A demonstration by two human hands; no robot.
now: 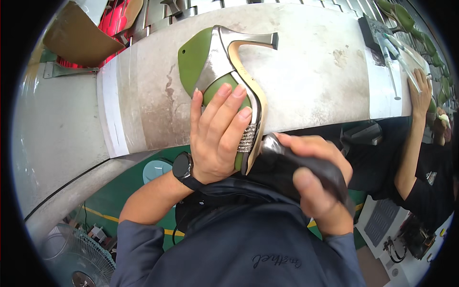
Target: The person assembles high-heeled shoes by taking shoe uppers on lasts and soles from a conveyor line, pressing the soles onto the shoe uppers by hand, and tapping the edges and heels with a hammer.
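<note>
A high-heeled sandal (221,52) with silver straps, a sparkling toe band and a tan sole edge lies on its side on the worktable, fitted over a green shoe last (195,57). Its heel points to the far right and its toe toward me. My left hand (217,129), wearing a dark watch, lies over the last and straps and holds them down, fingers pressed along them. Close to the sole near the toe, my right hand (318,167) grips a dark tool with a rounded, shiny metal end (272,145). This tool is partly blurred; I cannot tell whether it touches the sole.
The pale, stained worktable (311,71) curves across in front of me. At its right end lie several syringes (392,57) beside a dark block, near a co-worker's hand (420,93). Behind runs a slatted metal conveyor (191,9). A fan (79,256) stands at lower left.
</note>
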